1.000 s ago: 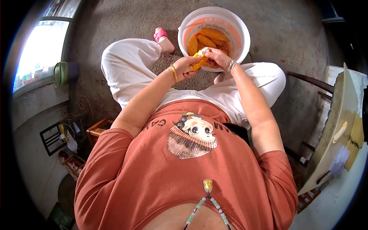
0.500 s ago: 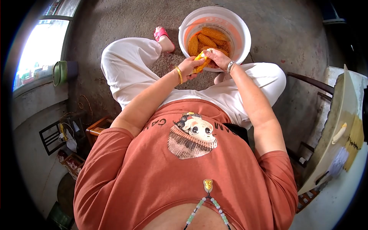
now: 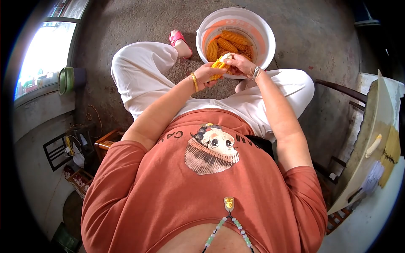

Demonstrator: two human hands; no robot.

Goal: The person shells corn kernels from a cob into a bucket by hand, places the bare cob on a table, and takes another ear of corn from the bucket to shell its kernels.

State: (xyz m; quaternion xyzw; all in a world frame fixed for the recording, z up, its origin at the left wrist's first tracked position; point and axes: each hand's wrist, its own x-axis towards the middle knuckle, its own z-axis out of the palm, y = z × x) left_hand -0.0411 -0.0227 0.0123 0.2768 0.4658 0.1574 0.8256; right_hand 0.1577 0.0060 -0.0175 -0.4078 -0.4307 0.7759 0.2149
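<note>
My left hand (image 3: 206,75), with a gold bracelet at its wrist, is closed round a yellow corn cob (image 3: 218,66). The cob is held over the near rim of a white bucket (image 3: 269,36), and its pale end points up and to the right. My right hand (image 3: 241,65) has its fingers bent onto that end, with a silver band at the wrist. Several whole corn cobs (image 3: 233,39) lie in the bucket on loose kernels (image 3: 246,51). My right fingers hide part of the held cob.
The bucket stands on a grey concrete floor (image 3: 139,25) between my knees. To the left are a window (image 3: 46,55), a green bin (image 3: 65,80) and a wooden stool (image 3: 107,141). A board-like table (image 3: 367,143) with a dark wooden bar (image 3: 341,90) stands at right.
The cob has turned a little in my hands, and more of its pale end shows. My right fingers have shifted slightly along it. The bucket stays in place.
</note>
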